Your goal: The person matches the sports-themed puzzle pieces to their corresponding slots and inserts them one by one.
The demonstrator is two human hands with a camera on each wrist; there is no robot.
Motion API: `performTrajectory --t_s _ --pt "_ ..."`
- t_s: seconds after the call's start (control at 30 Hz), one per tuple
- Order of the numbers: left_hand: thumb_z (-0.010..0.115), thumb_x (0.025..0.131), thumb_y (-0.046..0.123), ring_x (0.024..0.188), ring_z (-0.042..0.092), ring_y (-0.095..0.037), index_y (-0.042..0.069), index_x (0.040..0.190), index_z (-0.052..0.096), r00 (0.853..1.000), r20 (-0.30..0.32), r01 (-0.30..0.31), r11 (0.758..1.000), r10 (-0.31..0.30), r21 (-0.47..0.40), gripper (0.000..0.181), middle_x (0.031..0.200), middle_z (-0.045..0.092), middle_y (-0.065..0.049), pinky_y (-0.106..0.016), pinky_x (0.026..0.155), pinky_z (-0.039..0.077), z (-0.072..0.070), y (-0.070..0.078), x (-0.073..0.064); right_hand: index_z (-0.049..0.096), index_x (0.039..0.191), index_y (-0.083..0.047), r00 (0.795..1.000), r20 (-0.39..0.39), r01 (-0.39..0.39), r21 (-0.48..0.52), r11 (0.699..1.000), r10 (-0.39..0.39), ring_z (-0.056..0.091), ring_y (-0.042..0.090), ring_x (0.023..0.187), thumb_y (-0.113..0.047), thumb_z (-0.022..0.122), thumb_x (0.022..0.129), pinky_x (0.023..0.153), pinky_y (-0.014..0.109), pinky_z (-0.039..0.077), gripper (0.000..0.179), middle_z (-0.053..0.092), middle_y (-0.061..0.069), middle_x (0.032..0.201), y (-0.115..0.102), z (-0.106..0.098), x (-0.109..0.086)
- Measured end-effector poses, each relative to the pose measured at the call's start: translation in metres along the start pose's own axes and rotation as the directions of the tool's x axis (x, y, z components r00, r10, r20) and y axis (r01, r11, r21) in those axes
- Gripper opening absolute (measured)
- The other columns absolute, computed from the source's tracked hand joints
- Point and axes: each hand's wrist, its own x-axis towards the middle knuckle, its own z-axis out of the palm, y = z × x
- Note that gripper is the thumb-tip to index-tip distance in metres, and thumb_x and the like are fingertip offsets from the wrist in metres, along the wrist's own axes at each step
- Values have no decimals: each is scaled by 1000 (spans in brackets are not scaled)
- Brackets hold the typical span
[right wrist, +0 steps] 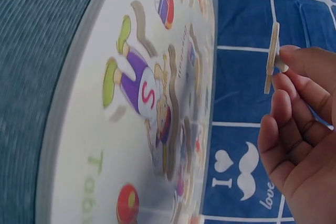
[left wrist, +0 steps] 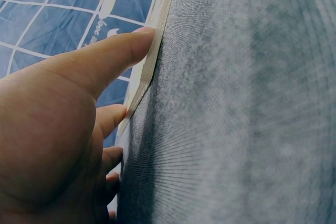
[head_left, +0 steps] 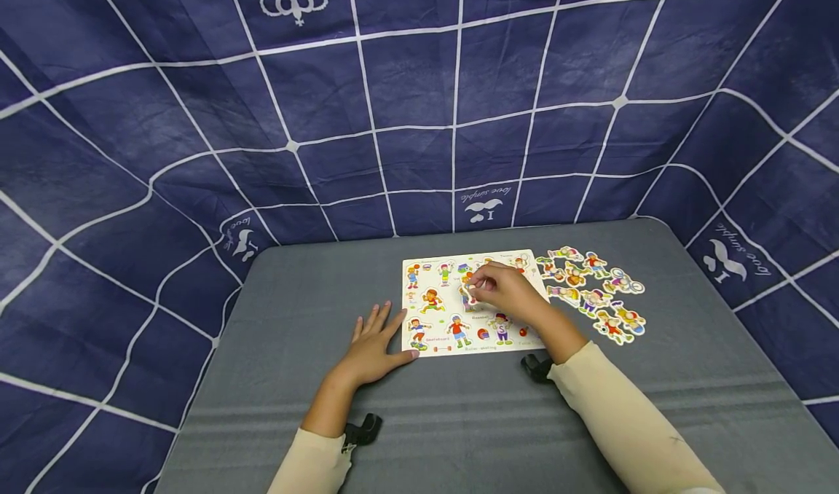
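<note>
A white wooden puzzle board (head_left: 438, 325) lies flat on the grey table, printed with cartoon children playing sports and cut with shaped recesses. Above its middle, the right hand (head_left: 507, 286) pinches a thin wooden puzzle piece (right wrist: 272, 59) between thumb and fingers. That piece stands on edge, apart from the board in the right wrist view; its printed figure cannot be made out. At the board's near left corner the left hand (head_left: 368, 352) lies with fingers spread, the thumb (left wrist: 128, 48) touching the board's edge and a fingertip against its side.
Several loose puzzle pieces (head_left: 593, 297) lie in a cluster right of the board. A grey cloth (head_left: 314, 297) covers the table. Blue curtains (head_left: 419, 159) with white grid lines stand behind and at both sides. Each wrist wears a black camera mount (head_left: 363, 430).
</note>
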Motion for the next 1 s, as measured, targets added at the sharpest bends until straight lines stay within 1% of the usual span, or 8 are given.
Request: performTrajectory --t_s 0.13,0.4,0.63,0.77,0.9,1.0 --pt "66 87 66 160 1 -32 29 161 30 1000 -8 -7 1000 7 6 90 172 12 -8 -62 126 -1 1 -1 1 75 99 -16 1000 9 -7 15 1000 7 55 10 77 -20 75 92 68 25 47 8 63 -3 87 -1 5 4" --pt "66 87 65 160 2 -33 28 161 30 1000 -2 -7 1000 7 0 90 172 12 -9 -62 126 0 2 -1 0 74 98 -17 1000 22 -8 2 1000 8 55 10 77 -23 75 93 70 25 47 8 65 -3 89 -6 19 17" --pt "68 87 63 160 4 -35 27 160 32 1000 -12 -14 1000 14 -5 89 171 15 -12 -63 125 1 1 0 0 74 98 -14 999 34 -20 64 998 17 56 10 78 -20 74 93 71 25 49 8 63 -1 90 -13 34 30" --pt "67 87 64 160 3 -35 27 160 32 1000 -6 -12 1000 12 0 89 171 14 -11 -63 125 0 0 0 0 73 97 -14 999 45 -15 77 997 12 57 10 78 -19 73 94 71 24 49 5 64 -1 91 -15 43 38" --pt "67 88 63 159 3 -36 26 160 32 1000 -8 -19 1000 19 -6 88 171 14 -13 -64 125 0 -1 1 -1 73 95 -15 999 47 -13 67 998 10 56 10 79 -18 72 94 73 24 49 4 64 -1 90 -18 51 46" --pt "67 88 62 159 4 -37 25 160 33 1000 -14 -21 1000 21 -11 88 171 15 -13 -65 125 1 -1 1 -1 72 93 -15 999 37 -14 34 999 13 55 10 78 -18 72 94 74 25 48 3 63 -1 89 -21 56 50"
